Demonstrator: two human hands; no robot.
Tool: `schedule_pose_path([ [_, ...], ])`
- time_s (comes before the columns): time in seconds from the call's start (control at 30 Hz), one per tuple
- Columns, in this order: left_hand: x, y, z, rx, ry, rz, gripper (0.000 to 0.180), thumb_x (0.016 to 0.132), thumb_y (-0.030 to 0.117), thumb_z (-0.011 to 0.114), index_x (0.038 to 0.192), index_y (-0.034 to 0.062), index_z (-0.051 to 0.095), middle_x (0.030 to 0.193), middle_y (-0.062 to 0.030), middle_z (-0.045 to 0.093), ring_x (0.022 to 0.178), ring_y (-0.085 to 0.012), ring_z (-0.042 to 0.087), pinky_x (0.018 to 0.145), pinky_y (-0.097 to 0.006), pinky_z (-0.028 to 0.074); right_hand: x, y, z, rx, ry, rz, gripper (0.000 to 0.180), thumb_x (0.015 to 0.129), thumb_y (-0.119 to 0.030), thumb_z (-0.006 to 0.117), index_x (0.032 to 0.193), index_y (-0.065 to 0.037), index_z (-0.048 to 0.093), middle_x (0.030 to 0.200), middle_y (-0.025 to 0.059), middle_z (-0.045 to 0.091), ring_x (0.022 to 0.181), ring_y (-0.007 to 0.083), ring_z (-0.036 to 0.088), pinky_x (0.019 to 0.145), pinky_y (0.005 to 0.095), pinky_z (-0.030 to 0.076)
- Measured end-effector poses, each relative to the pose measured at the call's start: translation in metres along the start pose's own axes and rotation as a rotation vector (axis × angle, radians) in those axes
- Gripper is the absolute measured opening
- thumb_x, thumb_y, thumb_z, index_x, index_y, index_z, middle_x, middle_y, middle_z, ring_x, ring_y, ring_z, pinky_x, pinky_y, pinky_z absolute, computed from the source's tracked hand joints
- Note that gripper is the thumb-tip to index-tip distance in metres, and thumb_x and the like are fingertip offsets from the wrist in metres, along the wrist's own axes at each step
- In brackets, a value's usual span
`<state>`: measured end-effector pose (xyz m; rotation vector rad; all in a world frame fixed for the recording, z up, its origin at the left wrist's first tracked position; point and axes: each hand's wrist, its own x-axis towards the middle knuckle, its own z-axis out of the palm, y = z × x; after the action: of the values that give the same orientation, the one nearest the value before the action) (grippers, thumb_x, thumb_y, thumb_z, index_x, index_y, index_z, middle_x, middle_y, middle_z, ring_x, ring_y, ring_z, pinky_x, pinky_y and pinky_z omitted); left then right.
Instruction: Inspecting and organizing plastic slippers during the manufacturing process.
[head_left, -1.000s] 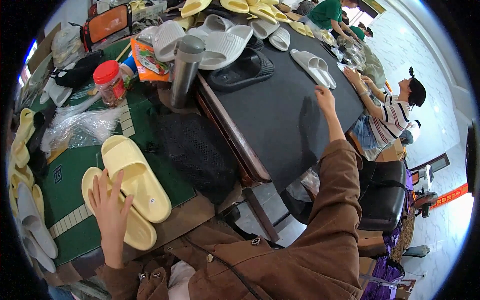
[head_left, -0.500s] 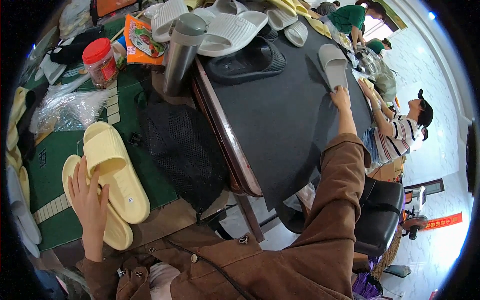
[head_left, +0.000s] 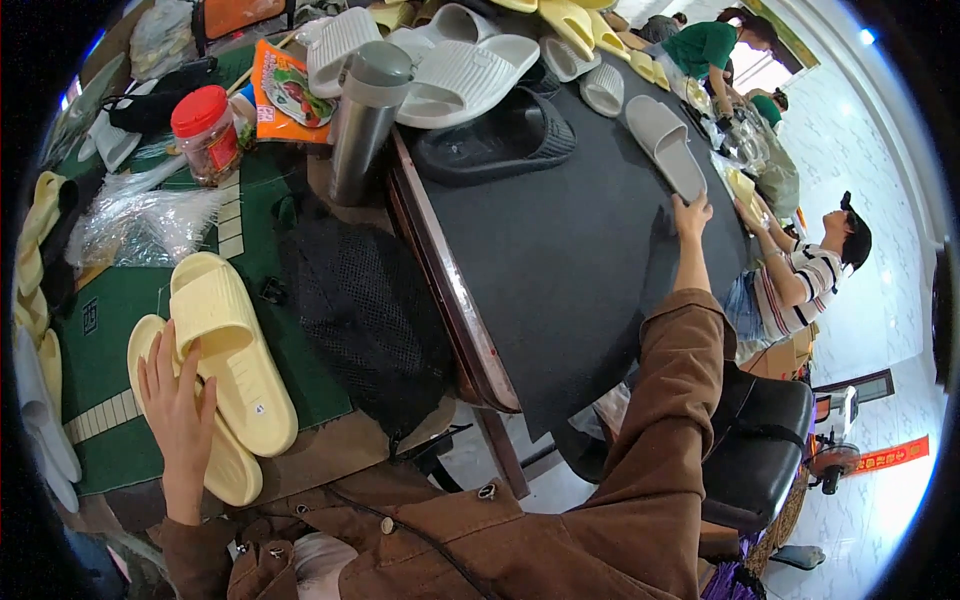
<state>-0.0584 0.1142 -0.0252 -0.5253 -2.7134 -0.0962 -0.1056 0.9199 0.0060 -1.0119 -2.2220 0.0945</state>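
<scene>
Your right hand (head_left: pixel 691 213) grips a gray slipper (head_left: pixel 666 146); your left hand (head_left: pixel 181 408) rests on a yellow slipper (head_left: pixel 232 472).
The gray slipper extends ahead of your right hand, thumb and fingers clamped on its near end. Your left hand's fingers lie apart, a second yellow slipper (head_left: pixel 248 375) just to their right.

Two yellow slippers (head_left: pixel 252 392) at the left hand (head_left: pixel 178 408); one grey slipper (head_left: pixel 664 142) in the right hand (head_left: pixel 691 216); between the hands, one black bag (head_left: pixel 362 312); beyond, one steel flask (head_left: pixel 364 132), one red-lidded jar (head_left: pixel 208 142), one orange packet (head_left: pixel 288 95).
</scene>
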Motion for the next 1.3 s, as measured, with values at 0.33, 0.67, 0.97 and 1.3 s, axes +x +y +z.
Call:
schedule_pose_path([
  [0.33,0.001,-0.002,0.0,0.046,0.009,-0.012,0.03,0.079,0.007,0.061,0.109,0.002,0.061,0.143,-0.0112,0.038,0.132,-0.0311,0.034,0.11,-0.048,0.025,0.023,0.016,0.018,0.333,-0.167,0.085,0.062,0.084,-0.031,0.065,0.14,-0.027,0.039,0.137,0.0246,0.041,0.126,0.037,0.042,0.102,0.0448,0.036],
  [0.67,0.0,0.003,0.0,0.014,0.019,-0.015,0.034,0.078,0.009,0.061,0.112,0.0027,0.061,0.142,-0.0117,0.039,0.131,-0.0318,0.036,0.11,-0.047,0.024,-0.023,-0.034,-0.07,1.037,-0.101,0.277,0.022,0.086,-0.02,0.062,0.102,-0.006,0.061,0.092,0.0075,0.059,0.072,0.0141,0.059,0.068,0.0273,0.052],
  [0.97,-0.004,-0.008,0.004,-0.044,0.086,0.047,0.043,0.079,0.012,0.06,0.121,0.0054,0.055,0.141,-0.0118,0.039,0.129,-0.0322,0.036,0.109,-0.048,0.023,-0.153,-0.04,-0.243,1.129,-0.371,0.175,0.012,0.089,-0.021,0.053,0.089,-0.01,0.055,0.092,0.0008,0.05,0.086,0.0107,0.052,0.071,0.0274,0.047],
  [1.3,-0.01,-0.01,-0.001,-0.129,0.072,0.073,0.045,0.077,0.013,0.063,0.12,0.0035,0.056,0.141,-0.0134,0.037,0.129,-0.0309,0.035,0.111,-0.048,0.021,-0.277,-0.086,-0.27,0.902,-0.614,0.199,0.009,0.091,-0.014,0.054,0.095,-0.006,0.056,0.087,-0.0019,0.048,0.075,0.0049,0.045,0.067,0.0189,0.04],
])
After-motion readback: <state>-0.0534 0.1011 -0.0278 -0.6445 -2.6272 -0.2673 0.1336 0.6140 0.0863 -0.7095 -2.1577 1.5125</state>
